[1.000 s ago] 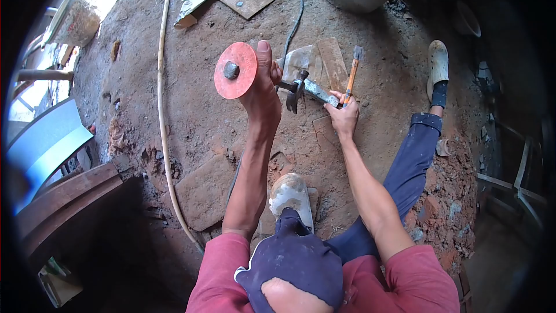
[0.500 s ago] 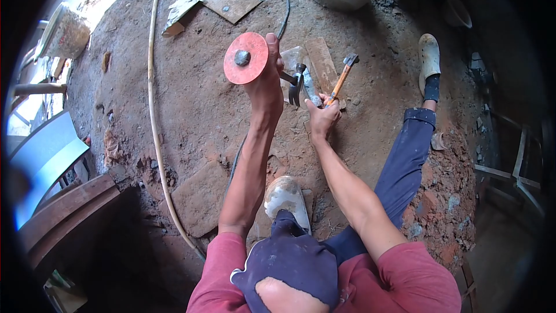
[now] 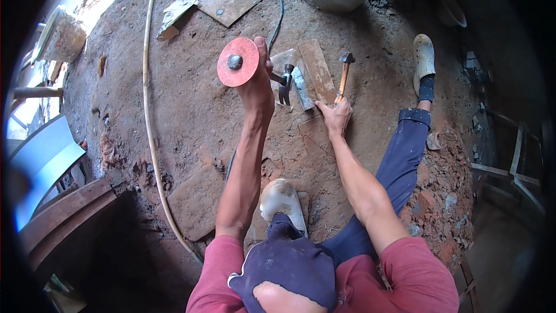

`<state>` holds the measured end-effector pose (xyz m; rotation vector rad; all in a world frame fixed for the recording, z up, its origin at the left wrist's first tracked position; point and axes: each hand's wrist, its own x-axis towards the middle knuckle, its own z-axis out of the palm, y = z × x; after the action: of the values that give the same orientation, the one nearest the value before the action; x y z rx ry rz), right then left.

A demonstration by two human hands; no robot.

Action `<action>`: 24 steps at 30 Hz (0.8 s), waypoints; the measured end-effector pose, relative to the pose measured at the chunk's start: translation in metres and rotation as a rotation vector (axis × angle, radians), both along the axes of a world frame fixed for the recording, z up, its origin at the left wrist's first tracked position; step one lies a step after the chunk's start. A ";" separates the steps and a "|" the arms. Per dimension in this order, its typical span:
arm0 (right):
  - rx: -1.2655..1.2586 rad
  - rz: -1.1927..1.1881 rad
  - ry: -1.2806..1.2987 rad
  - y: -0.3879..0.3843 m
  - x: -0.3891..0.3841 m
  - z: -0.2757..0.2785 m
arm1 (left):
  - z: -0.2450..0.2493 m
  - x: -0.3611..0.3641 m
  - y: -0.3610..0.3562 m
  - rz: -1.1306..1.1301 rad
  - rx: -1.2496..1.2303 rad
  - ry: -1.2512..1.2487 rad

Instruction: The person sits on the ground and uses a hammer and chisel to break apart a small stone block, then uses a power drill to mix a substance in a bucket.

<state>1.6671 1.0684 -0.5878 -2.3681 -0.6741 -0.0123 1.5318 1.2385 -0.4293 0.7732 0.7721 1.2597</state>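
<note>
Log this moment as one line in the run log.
left hand: grips red-disc tool | right hand: holds orange-handled hammer | black claw hammer: close to left hand | gray bar: near right fingertips

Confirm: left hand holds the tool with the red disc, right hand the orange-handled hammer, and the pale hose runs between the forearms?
Not quite. The pale hose runs left of the left forearm, per the head view. The left hand does hold the red-disc tool, the right hand the orange-handled hammer.
</note>
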 end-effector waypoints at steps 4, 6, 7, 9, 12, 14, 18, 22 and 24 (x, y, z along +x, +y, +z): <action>-0.064 0.007 0.086 -0.007 0.006 0.011 | 0.001 -0.015 0.002 -0.049 -0.055 -0.079; 0.002 0.044 0.042 -0.008 0.006 0.018 | 0.000 -0.021 0.003 -0.021 -0.066 -0.080; -0.003 0.044 0.045 -0.007 0.007 0.021 | -0.001 -0.023 0.003 -0.020 -0.071 -0.077; -0.044 0.044 0.061 -0.002 0.017 0.022 | -0.003 -0.024 0.004 0.021 -0.030 -0.035; 0.030 0.136 -0.030 -0.003 0.036 0.037 | -0.003 -0.027 0.005 0.026 -0.061 -0.091; 0.036 0.192 -0.030 -0.009 0.045 0.059 | -0.003 -0.030 0.004 0.036 -0.089 -0.129; -0.007 0.340 0.245 -0.053 0.085 0.083 | -0.002 -0.038 0.004 0.036 -0.102 -0.169; -0.383 0.482 -0.109 -0.099 0.157 0.082 | 0.000 -0.045 0.002 0.045 -0.135 -0.214; -0.281 0.450 -0.747 -0.099 0.164 0.071 | 0.000 -0.046 0.000 0.044 -0.134 -0.212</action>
<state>1.8308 0.9699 -0.5163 -2.3901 -1.6390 -0.6676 1.4853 1.2388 -0.4294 0.5070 0.6959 1.2920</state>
